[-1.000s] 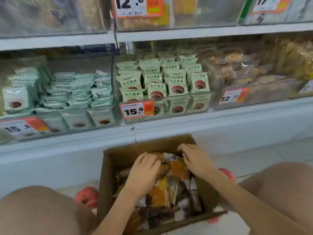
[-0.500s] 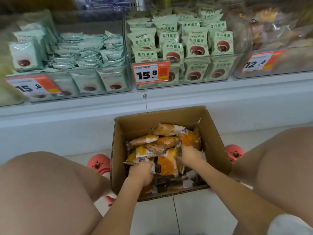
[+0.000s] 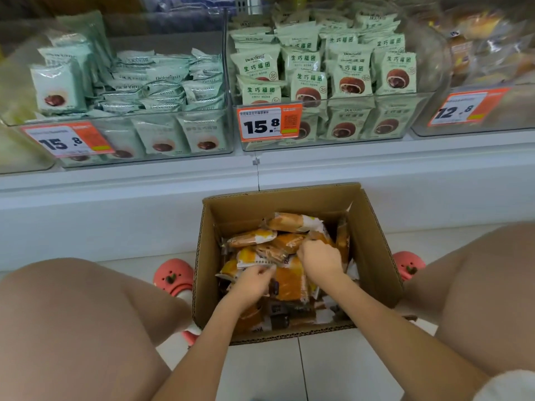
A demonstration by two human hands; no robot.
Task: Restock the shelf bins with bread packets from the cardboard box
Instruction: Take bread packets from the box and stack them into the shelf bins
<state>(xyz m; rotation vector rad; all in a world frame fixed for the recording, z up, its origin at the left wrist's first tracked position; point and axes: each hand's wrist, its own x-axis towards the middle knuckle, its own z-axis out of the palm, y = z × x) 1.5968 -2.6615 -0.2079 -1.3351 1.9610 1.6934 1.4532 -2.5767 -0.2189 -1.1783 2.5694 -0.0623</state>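
Both hands are down inside the cardboard box [image 3: 373,256] on the floor, which sits between the person's knees and just below the shelf [image 3: 173,180]. The left hand [image 3: 250,282] has its fingers curled onto a bread packet [image 3: 249,256] near the left of the heap; the right hand [image 3: 318,260] is curled over packets at the middle, though exactly which packet that grip has closed on is hidden under the knuckles. The bread packets lie loose and jumbled, most with their long axis running roughly left to right, the top ones further back than both hands, towards the shelf. From either grip the bins lie up and forward: the left clear bin [image 3: 139,157] above and left, the middle bin [image 3: 333,143] almost straight ahead, the right bin [image 3: 474,128] nearer the right hand. I count three bins, three price tags, one box, two hands, and about seven orange packets showing on top, with more beneath.
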